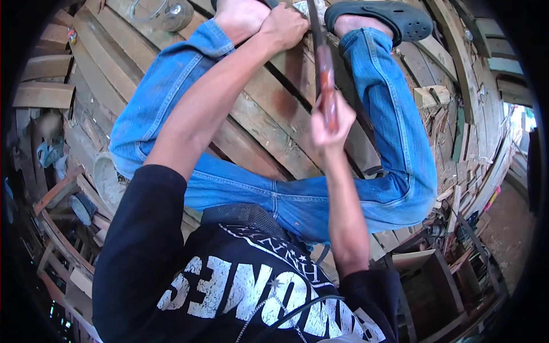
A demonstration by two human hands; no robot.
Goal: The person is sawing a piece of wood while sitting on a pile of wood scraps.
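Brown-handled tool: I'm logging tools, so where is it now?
The brown-handled tool is in the right hand, above and right of centre in the head view, between the jeans legs.

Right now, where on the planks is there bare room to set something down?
On the planks between the left forearm, right hand and jeans, though gaps split them. Scrap wood crowds the space right of the jeans.
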